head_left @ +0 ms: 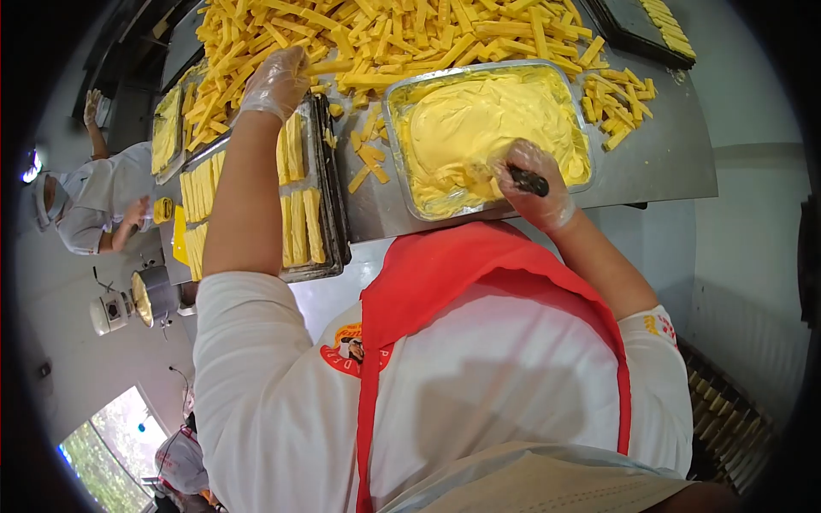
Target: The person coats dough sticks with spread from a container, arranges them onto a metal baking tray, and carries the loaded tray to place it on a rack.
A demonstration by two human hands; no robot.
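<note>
The round badge on the white shirt carries letters along its red rim, but the strap of the red apron covers part of it and the word cannot be read with certainty. The yellow and red print on the right sleeve is too small to read, as is the red marking on the cap of a person at the lower left.

The left forearm hides the middle of the dark baking tray, and the tool below the black handle is mostly out of sight behind the fingers and in the yellow cream. Dark lens edges cut off the room, and the heap of yellow sticks runs out of the top of the view.

The right hand, in a clear glove, is closed round the black handle over the near side of the metal pan of cream. The gloved left hand is at the near left edge of the heap, just beyond the tray with its rows of sticks; whether it grips any cannot be told. The steel desk bears heap, tray and pan, with the pan to the right of the tray
</note>
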